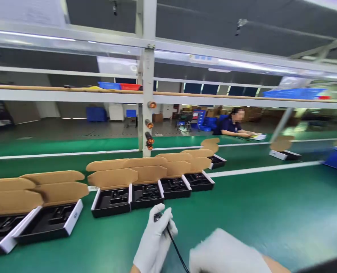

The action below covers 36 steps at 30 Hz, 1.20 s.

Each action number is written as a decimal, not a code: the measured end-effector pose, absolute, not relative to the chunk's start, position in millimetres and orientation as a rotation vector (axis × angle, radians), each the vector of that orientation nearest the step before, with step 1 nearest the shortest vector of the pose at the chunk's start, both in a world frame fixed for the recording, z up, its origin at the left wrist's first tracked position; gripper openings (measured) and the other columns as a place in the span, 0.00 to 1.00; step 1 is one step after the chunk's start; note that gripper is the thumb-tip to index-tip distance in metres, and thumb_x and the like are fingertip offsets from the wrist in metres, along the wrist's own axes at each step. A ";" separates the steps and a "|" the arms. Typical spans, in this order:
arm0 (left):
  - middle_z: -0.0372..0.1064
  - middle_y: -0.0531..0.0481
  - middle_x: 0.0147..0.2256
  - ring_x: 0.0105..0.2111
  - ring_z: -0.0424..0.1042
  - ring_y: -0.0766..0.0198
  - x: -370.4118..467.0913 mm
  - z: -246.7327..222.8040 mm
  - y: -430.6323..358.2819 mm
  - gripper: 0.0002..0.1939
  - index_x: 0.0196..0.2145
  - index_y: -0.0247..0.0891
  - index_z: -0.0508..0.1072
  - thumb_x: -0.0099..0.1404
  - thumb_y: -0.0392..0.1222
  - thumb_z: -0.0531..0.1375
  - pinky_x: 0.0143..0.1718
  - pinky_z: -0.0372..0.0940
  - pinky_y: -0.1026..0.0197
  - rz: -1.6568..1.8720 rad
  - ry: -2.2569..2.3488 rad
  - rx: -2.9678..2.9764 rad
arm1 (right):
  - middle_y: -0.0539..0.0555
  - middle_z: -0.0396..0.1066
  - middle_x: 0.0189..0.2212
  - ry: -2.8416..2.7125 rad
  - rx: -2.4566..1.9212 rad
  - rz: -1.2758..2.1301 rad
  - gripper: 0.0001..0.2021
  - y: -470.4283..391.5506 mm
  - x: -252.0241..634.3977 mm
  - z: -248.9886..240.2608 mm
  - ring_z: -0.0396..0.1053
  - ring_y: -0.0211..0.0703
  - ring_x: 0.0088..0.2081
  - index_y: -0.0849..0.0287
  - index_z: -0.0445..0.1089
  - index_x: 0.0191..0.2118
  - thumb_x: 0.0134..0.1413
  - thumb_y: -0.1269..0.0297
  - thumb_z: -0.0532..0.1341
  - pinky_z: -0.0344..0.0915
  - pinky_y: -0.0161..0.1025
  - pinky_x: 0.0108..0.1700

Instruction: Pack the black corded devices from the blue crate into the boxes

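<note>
Looking light and bendy, the black cable [177, 250] is gripped by the left hand [156, 233], best held near its end; blurry right hand [225, 252], grip can't be told.

The cable [177, 251] looks plastic, the lids [113, 178] cardboard, the tabletop [250, 201] glossy.

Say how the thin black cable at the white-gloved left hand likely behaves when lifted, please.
The cable probably bends easily: it looks slender and curves slightly below the left hand. It is likely light, being so narrow. The small dark piece in that hand may be heavier, as it looks thicker; the hand hides whether they join.
</note>
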<state>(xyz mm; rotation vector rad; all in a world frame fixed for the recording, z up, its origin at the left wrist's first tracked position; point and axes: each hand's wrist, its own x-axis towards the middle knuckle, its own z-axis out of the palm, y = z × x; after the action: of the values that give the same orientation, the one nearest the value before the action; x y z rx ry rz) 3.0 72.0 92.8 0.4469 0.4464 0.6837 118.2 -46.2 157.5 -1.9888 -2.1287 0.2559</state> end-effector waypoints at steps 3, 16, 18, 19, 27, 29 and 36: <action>0.68 0.50 0.29 0.23 0.67 0.71 -21.1 99.4 106.2 0.14 0.37 0.37 0.66 0.61 0.45 0.66 0.23 0.64 0.70 0.781 0.513 0.395 | 0.46 0.70 0.24 -1.795 -1.983 -0.096 0.12 53.0 143.1 164.4 0.67 0.41 0.27 0.53 0.66 0.25 0.57 0.57 0.56 0.56 0.35 0.30; 0.64 0.54 0.23 0.16 0.60 0.71 -59.2 84.1 154.0 0.14 0.28 0.37 0.65 0.55 0.50 0.63 0.16 0.54 0.69 0.773 0.375 0.606 | 0.55 0.70 0.32 -1.449 -1.723 -0.635 0.12 228.6 196.6 163.8 0.69 0.48 0.34 0.57 0.66 0.36 0.58 0.53 0.59 0.64 0.40 0.36; 0.65 0.53 0.26 0.17 0.62 0.70 -56.0 84.1 156.7 0.13 0.29 0.37 0.66 0.53 0.49 0.63 0.15 0.54 0.70 0.731 0.334 0.559 | 0.54 0.69 0.30 -1.487 -1.703 -0.639 0.12 223.0 201.9 169.1 0.68 0.46 0.33 0.56 0.66 0.33 0.60 0.52 0.57 0.63 0.39 0.36; 0.65 0.53 0.26 0.18 0.63 0.70 -53.9 83.8 157.6 0.13 0.29 0.37 0.66 0.54 0.48 0.63 0.14 0.53 0.70 0.709 0.327 0.542 | 0.54 0.69 0.30 -1.490 -1.697 -0.675 0.13 221.3 203.0 171.1 0.68 0.46 0.33 0.56 0.67 0.32 0.61 0.52 0.55 0.63 0.40 0.36; 0.64 0.53 0.26 0.17 0.61 0.71 -47.7 78.6 154.0 0.12 0.32 0.38 0.66 0.55 0.47 0.62 0.14 0.49 0.72 0.681 0.318 0.509 | 0.58 0.69 0.33 -1.386 -1.748 -0.783 0.18 233.8 188.6 160.6 0.68 0.51 0.35 0.58 0.65 0.39 0.59 0.46 0.57 0.64 0.41 0.34; 0.64 0.53 0.26 0.17 0.61 0.71 -50.0 78.2 153.6 0.13 0.32 0.38 0.66 0.54 0.47 0.62 0.14 0.49 0.72 0.682 0.320 0.509 | 0.59 0.69 0.33 -1.375 -1.762 -0.773 0.15 237.1 188.6 160.3 0.69 0.52 0.35 0.58 0.65 0.37 0.60 0.49 0.56 0.65 0.42 0.35; 0.63 0.56 0.23 0.14 0.56 0.74 -52.8 84.4 158.3 0.17 0.32 0.38 0.66 0.59 0.54 0.63 0.12 0.41 0.72 0.715 0.353 0.498 | 0.49 0.72 0.25 -1.422 -1.817 -0.148 0.13 182.5 162.5 182.7 0.71 0.45 0.30 0.55 0.68 0.36 0.54 0.51 0.58 0.65 0.41 0.38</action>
<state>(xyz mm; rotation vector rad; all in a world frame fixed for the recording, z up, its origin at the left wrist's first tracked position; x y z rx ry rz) -52.8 158.3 84.4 0.4983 0.3534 0.7148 162.5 182.5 182.7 -1.8166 -1.4225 -0.1485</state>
